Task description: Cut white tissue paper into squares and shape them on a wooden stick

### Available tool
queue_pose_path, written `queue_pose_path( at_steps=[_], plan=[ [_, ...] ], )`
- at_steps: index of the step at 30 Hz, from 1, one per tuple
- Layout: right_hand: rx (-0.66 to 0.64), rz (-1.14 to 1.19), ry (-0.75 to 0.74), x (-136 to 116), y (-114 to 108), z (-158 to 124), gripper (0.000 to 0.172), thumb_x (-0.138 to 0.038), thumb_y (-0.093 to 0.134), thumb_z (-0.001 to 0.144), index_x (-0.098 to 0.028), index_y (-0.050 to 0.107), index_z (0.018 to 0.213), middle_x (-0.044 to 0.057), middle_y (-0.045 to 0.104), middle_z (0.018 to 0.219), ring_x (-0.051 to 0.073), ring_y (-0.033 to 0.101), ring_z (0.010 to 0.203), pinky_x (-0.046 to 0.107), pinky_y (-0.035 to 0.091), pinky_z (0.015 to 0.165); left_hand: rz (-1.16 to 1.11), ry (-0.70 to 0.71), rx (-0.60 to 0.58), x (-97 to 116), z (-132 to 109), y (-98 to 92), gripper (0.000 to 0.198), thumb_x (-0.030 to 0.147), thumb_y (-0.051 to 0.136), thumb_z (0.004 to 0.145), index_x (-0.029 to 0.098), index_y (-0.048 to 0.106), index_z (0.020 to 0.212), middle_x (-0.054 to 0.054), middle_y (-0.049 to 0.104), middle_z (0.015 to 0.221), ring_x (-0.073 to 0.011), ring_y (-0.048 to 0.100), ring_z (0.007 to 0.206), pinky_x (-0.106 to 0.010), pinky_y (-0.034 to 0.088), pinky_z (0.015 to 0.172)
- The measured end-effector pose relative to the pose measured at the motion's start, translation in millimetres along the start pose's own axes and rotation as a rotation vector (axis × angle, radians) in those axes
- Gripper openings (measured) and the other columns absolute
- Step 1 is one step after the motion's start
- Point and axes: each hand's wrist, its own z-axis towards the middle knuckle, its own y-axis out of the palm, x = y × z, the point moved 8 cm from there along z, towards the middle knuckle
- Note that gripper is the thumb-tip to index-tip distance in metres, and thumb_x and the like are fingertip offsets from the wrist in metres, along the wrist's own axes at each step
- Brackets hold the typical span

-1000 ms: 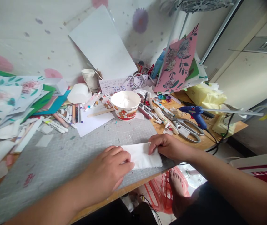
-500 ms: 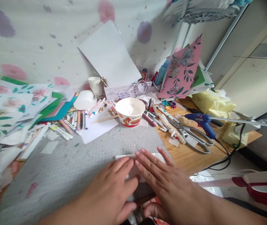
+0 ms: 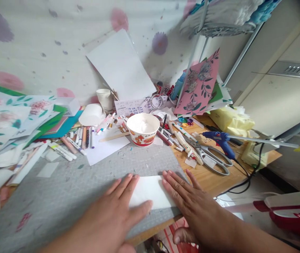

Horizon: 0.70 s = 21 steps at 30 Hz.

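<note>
A white piece of paper [image 3: 151,193] lies flat near the front edge of the grey cutting mat [image 3: 86,196]. On its left end rest the outstretched fingers of my left hand [image 3: 115,207], the thumb reaching over the paper. My right hand [image 3: 189,200] lies flat with fingers extended across the right end, its thumb hanging below the table edge. Neither hand grips anything. Beyond the paper stands a printed paper bowl [image 3: 142,135] with something white inside.
Markers [image 3: 86,137] are scattered behind and left of the bowl. To the right lie scissors [image 3: 213,158] and a blue glue gun [image 3: 222,142] with its cord. Painted papers [image 3: 10,119] crowd the left, and a pink painted sheet [image 3: 199,84] leans at the back right.
My hands have moved apart, the left one shifting leftward, so the middle of the paper now shows between them. The view has shifted slightly.
</note>
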Motion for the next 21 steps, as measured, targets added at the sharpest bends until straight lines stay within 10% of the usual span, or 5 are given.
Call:
queue_pose_path(
  at_steps=[5, 9, 14, 21],
  plan=[
    [-0.039, 0.081, 0.072, 20.1, 5.6, -20.5, 0.102, -0.075, 0.038, 0.077, -0.01, 0.009, 0.15, 0.018, 0.018, 0.154, 0.034, 0.015, 0.142, 0.049, -0.023, 0.108, 0.054, 0.033, -0.093, -11.5, -2.2, 8.5, 0.086, 0.048, 0.081, 0.055, 0.039, 0.046, 0.133, -0.024, 0.027, 0.147, -0.0493, 0.021, 0.133, -0.072, 0.023, 0.098],
    [-0.039, 0.243, 0.181, 37.7, -1.6, -34.2, 0.091, -0.068, 0.048, 0.079, -0.018, 0.018, 0.149, 0.015, 0.024, 0.153, 0.039, 0.019, 0.14, 0.068, 0.005, 0.107, 0.069, 0.127, -0.025, -13.7, -2.4, 5.9, 0.077, 0.069, 0.063, 0.064, 0.043, 0.043, 0.134, -0.022, 0.03, 0.148, -0.0473, 0.025, 0.134, -0.074, 0.018, 0.098],
    [0.057, 0.286, 0.244, 45.3, -26.3, -31.7, 0.038, -0.032, 0.048, 0.093, -0.021, 0.054, 0.129, 0.012, 0.053, 0.139, 0.034, 0.042, 0.131, 0.06, 0.032, 0.101, 0.068, 0.006, 0.151, -14.3, 21.1, -19.7, 0.029, 0.028, 0.046, 0.091, 0.029, 0.064, 0.114, -0.01, 0.069, 0.113, -0.031, 0.061, 0.107, -0.063, 0.017, 0.103],
    [0.178, 0.389, 0.216, 49.3, -44.0, -17.8, 0.026, -0.012, 0.051, 0.087, -0.016, 0.069, 0.106, 0.012, 0.069, 0.115, 0.025, 0.061, 0.107, 0.043, 0.044, 0.095, 0.015, 0.01, 0.204, -11.4, 56.6, -26.4, 0.022, 0.021, 0.057, 0.076, 0.021, 0.064, 0.097, -0.007, 0.065, 0.093, -0.0272, 0.058, 0.09, -0.035, 0.04, 0.077]
  ],
)
